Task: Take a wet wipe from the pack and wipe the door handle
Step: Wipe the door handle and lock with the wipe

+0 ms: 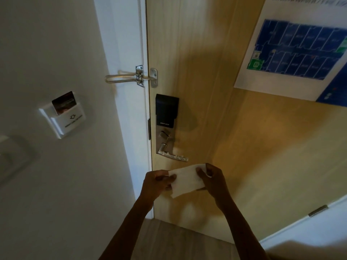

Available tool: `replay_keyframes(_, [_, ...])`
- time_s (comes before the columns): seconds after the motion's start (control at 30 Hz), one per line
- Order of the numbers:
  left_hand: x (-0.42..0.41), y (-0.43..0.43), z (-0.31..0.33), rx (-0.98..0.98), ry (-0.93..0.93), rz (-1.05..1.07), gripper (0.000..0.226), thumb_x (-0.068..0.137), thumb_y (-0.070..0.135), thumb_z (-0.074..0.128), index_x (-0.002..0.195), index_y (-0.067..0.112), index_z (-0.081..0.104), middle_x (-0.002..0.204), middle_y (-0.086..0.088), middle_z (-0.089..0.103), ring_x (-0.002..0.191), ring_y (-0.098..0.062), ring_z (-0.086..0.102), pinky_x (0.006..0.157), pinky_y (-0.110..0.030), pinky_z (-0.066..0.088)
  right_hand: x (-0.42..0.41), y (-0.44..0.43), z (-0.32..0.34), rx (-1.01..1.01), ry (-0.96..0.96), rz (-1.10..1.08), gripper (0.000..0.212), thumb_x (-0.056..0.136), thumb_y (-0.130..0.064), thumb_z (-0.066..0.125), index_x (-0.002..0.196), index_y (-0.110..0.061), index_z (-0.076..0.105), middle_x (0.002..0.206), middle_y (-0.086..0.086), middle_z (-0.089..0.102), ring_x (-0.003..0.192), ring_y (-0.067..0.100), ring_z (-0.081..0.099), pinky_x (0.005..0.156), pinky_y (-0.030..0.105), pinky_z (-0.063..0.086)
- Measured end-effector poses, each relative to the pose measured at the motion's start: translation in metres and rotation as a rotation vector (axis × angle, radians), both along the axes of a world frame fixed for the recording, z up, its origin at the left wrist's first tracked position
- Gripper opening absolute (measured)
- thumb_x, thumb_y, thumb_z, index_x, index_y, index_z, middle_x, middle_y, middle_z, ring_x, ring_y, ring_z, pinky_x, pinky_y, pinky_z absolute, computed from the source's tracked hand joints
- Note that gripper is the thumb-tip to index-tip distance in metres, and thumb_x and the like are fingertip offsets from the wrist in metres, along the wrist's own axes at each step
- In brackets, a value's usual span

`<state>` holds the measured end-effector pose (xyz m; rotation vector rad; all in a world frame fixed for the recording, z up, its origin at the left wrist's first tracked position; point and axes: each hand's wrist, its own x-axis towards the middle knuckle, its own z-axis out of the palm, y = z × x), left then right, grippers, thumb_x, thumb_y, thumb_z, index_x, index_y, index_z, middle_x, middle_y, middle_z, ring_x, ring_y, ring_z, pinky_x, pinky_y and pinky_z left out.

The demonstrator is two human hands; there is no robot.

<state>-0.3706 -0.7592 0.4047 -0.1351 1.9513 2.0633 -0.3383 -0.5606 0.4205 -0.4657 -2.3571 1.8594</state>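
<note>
Wooden door [206, 91], handle [173, 156] pointing right

wipe: white wet wipe [186, 180] stretched flat between both hands, just below the door handle [172, 155], not touching it
left hand [156, 182]: pinching the wipe's left edge
right hand [210, 177]: pinching the right edge
door [206, 91]: light wood, shut, black smart lock [166, 109] above the handle
swing latch [131, 77]: up higher, across the frame
wall [56, 53]: key card holder [62, 114] with a card in it
poster [300, 47]: blue floor plan on the door
</note>
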Motion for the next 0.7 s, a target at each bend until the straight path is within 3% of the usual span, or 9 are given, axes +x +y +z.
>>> replay_keyframes(0.13, [0.0, 0.007, -0.01, -0.017, -0.008, 0.036, 0.017, 0.077, 0.019, 0.077, 0.092, 0.012, 0.071, 0.096, -0.006, 0.073, 0.092, -0.023, 0.071, 0.078, -0.044, 0.06, 0.004, 0.003, -0.001, -0.192, -0.116, 0.086, 0.033, 0.085, -0.019, 0.073, 0.116, -0.014, 0.062, 0.11, 0.006, 0.066, 0.095, 0.022, 0.068, 0.066, 0.036, 0.062])
replay_keyframes(0.27, [-0.004, 0.007, -0.016, -0.043, -0.008, 0.018, 0.015, 0.08, 0.018, 0.074, 0.093, 0.011, 0.069, 0.096, -0.005, 0.072, 0.092, -0.022, 0.071, 0.077, -0.042, 0.061, 0.006, 0.007, -0.006, -0.223, -0.087, 0.102, 0.017, 0.087, -0.013, 0.07, 0.104, -0.01, 0.067, 0.103, 0.012, 0.069, 0.093, 0.025, 0.069, 0.067, 0.033, 0.06])
replay_keyframes(0.4, [-0.015, 0.006, -0.017, -0.089, -0.019, -0.071, 0.015, 0.081, 0.019, 0.073, 0.093, 0.012, 0.067, 0.093, -0.003, 0.071, 0.082, -0.018, 0.073, 0.069, -0.03, 0.061, -0.005, 0.011, -0.009, -0.11, -0.057, 0.069, 0.016, 0.089, -0.014, 0.068, 0.104, -0.01, 0.069, 0.1, 0.014, 0.069, 0.085, 0.028, 0.07, 0.057, 0.037, 0.06])
replay_keyframes(0.57, [-0.033, -0.003, -0.027, -0.089, -0.055, -0.156, 0.01, 0.077, 0.012, 0.077, 0.086, 0.01, 0.072, 0.094, -0.011, 0.073, 0.078, -0.026, 0.074, 0.077, -0.044, 0.061, -0.023, 0.02, -0.009, 0.221, 0.067, 0.11, 0.006, 0.09, -0.012, 0.066, 0.091, -0.014, 0.071, 0.082, 0.002, 0.068, 0.057, 0.012, 0.065, 0.043, 0.029, 0.053])
replay_keyframes(0.7, [-0.049, -0.024, -0.029, -0.025, -0.029, -0.055, 0.008, 0.083, 0.006, 0.069, 0.09, 0.008, 0.074, 0.093, -0.016, 0.075, 0.083, -0.031, 0.074, 0.081, -0.045, 0.059, -0.046, 0.024, 0.001, 0.494, 0.198, 0.254, 0.008, 0.084, -0.011, 0.069, 0.083, -0.019, 0.07, 0.08, -0.007, 0.068, 0.064, 0.0, 0.063, 0.052, 0.016, 0.048])
